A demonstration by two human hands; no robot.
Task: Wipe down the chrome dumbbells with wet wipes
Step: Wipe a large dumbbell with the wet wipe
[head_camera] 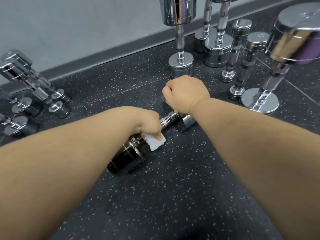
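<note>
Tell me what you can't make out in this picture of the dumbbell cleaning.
- Right hand: head view, fist turned away; whether it holds anything is hidden.
- Lying dumbbell: part of handle covered by left hand and wet wipe.
- Upright dumbbells: tops cut by upper edge.

The dark speckled floor (173,196) carries 1 dumbbell (128,158) lying on its side in the middle. Taller dumbbells (181,66) stand on end at the back right, smaller dumbbells (59,110) at the left.

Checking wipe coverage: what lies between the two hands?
Head view: the dumbbell handle, bare and knurled, between the left hand pinching the wet wipe and the right hand.
</note>
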